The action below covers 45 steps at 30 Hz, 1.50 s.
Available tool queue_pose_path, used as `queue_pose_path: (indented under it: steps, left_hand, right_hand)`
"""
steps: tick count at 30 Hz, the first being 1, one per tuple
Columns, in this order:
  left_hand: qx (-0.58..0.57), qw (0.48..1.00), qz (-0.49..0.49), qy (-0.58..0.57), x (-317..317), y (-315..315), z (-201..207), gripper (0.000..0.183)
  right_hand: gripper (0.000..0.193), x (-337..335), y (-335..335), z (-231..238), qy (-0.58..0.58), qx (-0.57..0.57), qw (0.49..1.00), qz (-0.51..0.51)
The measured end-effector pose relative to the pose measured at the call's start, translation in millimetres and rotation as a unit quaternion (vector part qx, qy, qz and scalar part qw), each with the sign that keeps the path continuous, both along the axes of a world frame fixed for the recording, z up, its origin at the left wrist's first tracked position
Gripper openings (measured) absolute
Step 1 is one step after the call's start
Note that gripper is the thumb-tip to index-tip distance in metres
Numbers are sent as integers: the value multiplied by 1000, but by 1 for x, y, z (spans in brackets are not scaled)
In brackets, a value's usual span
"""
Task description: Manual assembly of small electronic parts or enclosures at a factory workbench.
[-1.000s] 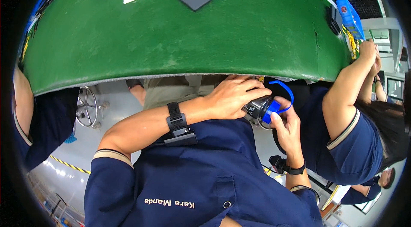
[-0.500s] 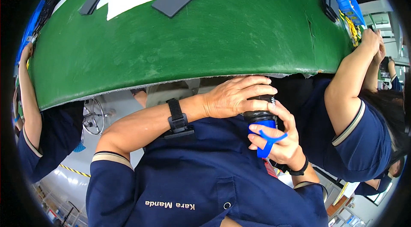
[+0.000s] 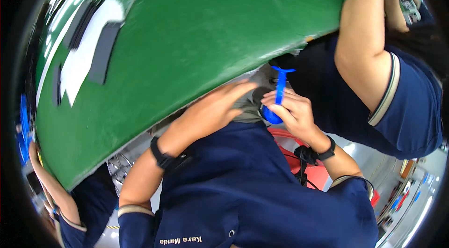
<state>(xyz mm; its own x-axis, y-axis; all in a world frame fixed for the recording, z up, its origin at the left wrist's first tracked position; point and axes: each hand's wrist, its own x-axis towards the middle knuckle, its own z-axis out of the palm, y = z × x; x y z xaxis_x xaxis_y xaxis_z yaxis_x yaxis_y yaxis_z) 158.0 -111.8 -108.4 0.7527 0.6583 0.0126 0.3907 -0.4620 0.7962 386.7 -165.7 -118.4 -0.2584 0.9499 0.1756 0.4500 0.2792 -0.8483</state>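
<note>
My right hand [image 3: 294, 112] is closed around a bottle with a blue end [image 3: 272, 115] and a dark part that is mostly hidden behind the fingers. A blue forked strap or handle [image 3: 281, 82] sticks up from it, past my fingers. My left hand [image 3: 210, 110] is apart from the bottle, to its left and below the table edge. Its fingers are stretched out, somewhat blurred by motion, and nothing shows in them. Both hands are in front of my body, over my lap.
A green table [image 3: 196, 28] spans the top, its worn edge just beyond my hands. Dark grey flat pieces [image 3: 105, 54] lie on white sheet material [image 3: 79, 68] at the left. A co-worker's arm [image 3: 362, 47] is close on the right, another's [image 3: 56, 187] at far left. A red stool [image 3: 313, 173] shows beneath.
My left hand has let go of the bottle's dark top and moved left. My right hand still holds the bottle, now tilted differently. The view has turned, shifting the table and its pieces.
</note>
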Motion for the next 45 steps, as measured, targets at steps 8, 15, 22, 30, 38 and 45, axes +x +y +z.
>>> queue_pose_path:
  steps: [8, 15, 22, 30, 38, 45]
  left_hand:
    - [-265, 886, 376, 61, -113, -47, -30, 50]
    - [-266, 813, 512, 82, -243, -143, -79, 34]
    - [-400, 721, 553, 125, -302, -248, -99, 44]
    - [-425, 749, 487, 144, -582, -157, -40, 43]
    - [-447, 756, 453, 154, -603, -136, 4, 42]
    - [-471, 733, 474, 128, -629, -217, 71, 42]
  right_hand:
    - [31, 36, -35, -176, -7, -260, 954, -150]
    - [39, 33, -34, -278, -2, -385, 906, -174]
    - [37, 22, -43, -337, 3, -462, 876, -139]
    - [39, 14, -95, -395, 226, -512, 812, -167]
    - [31, -2, -97, -397, 313, -604, 710, -181]
    - [26, 7, -101, -422, -29, -564, 825, -12]
